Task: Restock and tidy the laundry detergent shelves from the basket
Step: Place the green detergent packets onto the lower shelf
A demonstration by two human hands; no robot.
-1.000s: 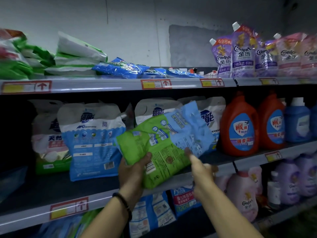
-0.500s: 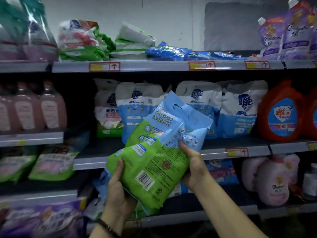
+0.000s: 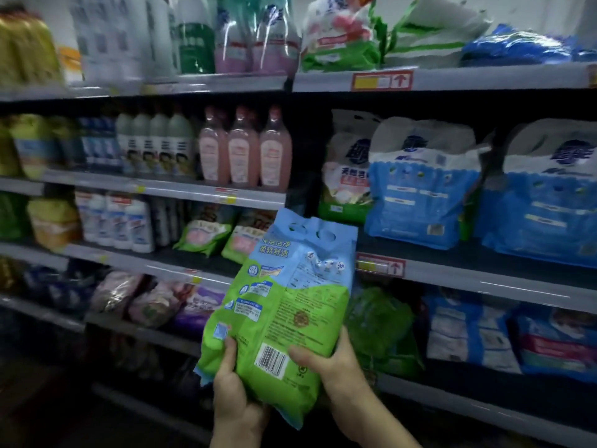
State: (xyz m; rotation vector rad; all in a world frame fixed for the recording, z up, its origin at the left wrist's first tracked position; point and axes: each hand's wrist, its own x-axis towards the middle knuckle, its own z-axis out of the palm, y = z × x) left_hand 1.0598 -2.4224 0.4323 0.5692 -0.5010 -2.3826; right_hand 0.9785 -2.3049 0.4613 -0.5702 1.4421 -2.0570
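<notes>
Now swung left and lowered, green-and-blue detergent bag (image 3: 281, 305) upright, clasped by left hand (image 3: 237, 399) and right hand (image 3: 336, 367), probably seeking its shelf slot.

Dim shop aisle — grey metal shelving (image 3: 452, 79) in tiers, pale wall (image 3: 549, 14) behind.

A shop aisle: tiered metal shelves (image 3: 452, 276) carry price tags (image 3: 381, 80) with red arrows on their front edges, rows of identical pink bottles (image 3: 244, 150) and stacked blue detergent bags (image 3: 420, 195).
</notes>
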